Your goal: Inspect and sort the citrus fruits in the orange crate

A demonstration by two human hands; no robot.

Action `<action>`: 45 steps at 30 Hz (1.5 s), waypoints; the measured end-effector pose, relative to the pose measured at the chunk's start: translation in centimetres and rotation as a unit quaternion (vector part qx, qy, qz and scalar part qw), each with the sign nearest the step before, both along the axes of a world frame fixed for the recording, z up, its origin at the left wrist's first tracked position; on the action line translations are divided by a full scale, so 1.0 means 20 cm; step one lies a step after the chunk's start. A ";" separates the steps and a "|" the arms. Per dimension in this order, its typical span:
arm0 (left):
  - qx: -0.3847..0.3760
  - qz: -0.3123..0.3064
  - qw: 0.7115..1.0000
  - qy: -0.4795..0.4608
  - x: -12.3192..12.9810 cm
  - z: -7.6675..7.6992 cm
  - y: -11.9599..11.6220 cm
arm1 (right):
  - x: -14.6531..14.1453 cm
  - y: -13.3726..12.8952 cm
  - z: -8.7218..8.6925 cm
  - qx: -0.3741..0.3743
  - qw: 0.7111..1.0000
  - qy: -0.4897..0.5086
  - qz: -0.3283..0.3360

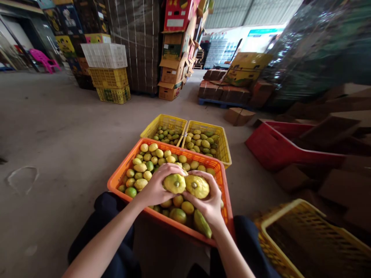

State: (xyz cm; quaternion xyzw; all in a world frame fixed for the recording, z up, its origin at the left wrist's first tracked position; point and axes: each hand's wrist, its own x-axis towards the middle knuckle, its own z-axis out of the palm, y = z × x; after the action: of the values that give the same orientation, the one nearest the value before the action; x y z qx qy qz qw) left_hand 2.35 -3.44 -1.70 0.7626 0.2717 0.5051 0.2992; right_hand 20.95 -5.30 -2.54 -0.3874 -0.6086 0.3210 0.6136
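Note:
My left hand (160,187) is wrapped round a yellow-green lemon (175,183), its stem end facing me. A bumpier yellow lemon (198,187) sits in the grip of my right hand (213,197). The two fruits are side by side, close together, above an orange crate (127,196). Inside that crate are many lemons, mostly yellow with some green, including a long green one (202,224) at the near right. My hands hide part of the fruit in the middle.
Beyond the orange crate stand two yellow crates (222,141) with more fruit. At right are a red crate (269,144), cardboard pieces and a yellow basket (278,220). Stacked white and yellow crates (108,77), tall stacks of boxes (171,73) and a pink chair (45,58) stand farther back.

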 end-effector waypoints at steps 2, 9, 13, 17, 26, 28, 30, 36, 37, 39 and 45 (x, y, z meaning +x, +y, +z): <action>0.013 0.001 1.000 -0.003 0.00 0.00 0.00 | 0.00 0.00 0.00 0.000 1.000 0.003 -0.001; -0.098 0.002 0.994 -0.053 0.00 0.03 -0.03 | -0.01 -0.02 0.04 -0.052 0.999 0.011 -0.014; -0.276 -0.033 0.943 -0.180 0.05 0.01 -0.05 | -0.03 -0.01 0.04 -0.115 0.992 0.041 -0.032; -0.437 -0.027 0.815 -0.379 0.11 -0.04 -0.01 | -0.09 0.04 0.00 -0.295 0.929 0.222 -0.004; -0.674 -0.082 0.525 -0.513 0.11 -0.06 0.02 | -0.07 0.11 -0.10 -0.439 0.825 0.352 0.060; -0.658 -0.086 0.510 -0.547 0.12 -0.06 0.00 | -0.06 0.12 -0.10 -0.421 0.840 0.335 0.069; -0.634 -0.092 0.504 -0.579 0.13 -0.07 -0.02 | -0.05 0.12 -0.11 -0.404 0.849 0.329 0.085; -0.594 -0.101 0.569 -0.560 0.12 -0.06 -0.01 | -0.06 0.10 -0.08 -0.407 0.826 0.384 0.072; -0.587 -0.097 0.582 -0.554 0.12 -0.06 -0.01 | -0.06 0.10 -0.07 -0.410 0.825 0.383 0.067; -0.576 -0.090 0.597 -0.551 0.12 -0.07 -0.01 | -0.06 0.11 -0.07 -0.389 0.855 0.340 0.033; -0.564 -0.144 0.610 -0.537 0.15 -0.09 -0.03 | -0.05 0.10 -0.04 -0.230 0.956 0.141 -0.114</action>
State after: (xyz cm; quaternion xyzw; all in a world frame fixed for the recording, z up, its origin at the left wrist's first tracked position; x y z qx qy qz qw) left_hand 5.41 -4.10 -3.58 0.0647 0.1802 0.5213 0.8316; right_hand 19.88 -3.39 -3.32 -0.5356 -0.3770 0.4316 0.6203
